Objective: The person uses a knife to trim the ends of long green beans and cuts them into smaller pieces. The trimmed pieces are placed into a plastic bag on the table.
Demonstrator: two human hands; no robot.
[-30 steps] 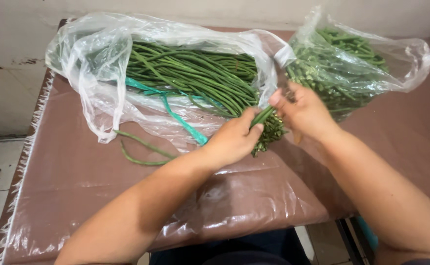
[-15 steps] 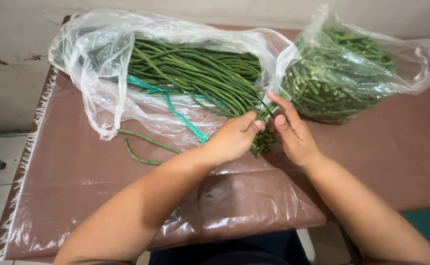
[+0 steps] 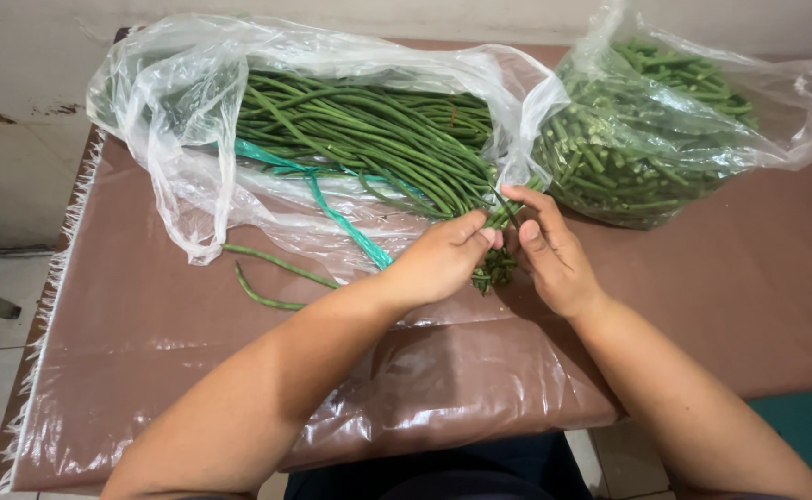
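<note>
— Where are the long beans (image 3: 369, 139)?
— In the open clear bag (image 3: 174, 111) on the worktop (image 3: 702, 306); their cut ends (image 3: 494, 268) stick out toward the person.
— Which step?
— Trimming or breaking the ends, I judge. Next calls for a firm pinch and snap.
— The hands?
— Left hand (image 3: 438, 259) is closed round the ends, knuckles up; right hand (image 3: 549, 250) pinches one bean, fingers narrow, beside the bag of cut pieces (image 3: 647, 130).

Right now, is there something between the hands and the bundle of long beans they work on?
No. The left hand already grips the bean bundle near its cut ends, and the right hand pinches the same ends. The clear bag lies open behind them and covers no part of the grip.
</note>
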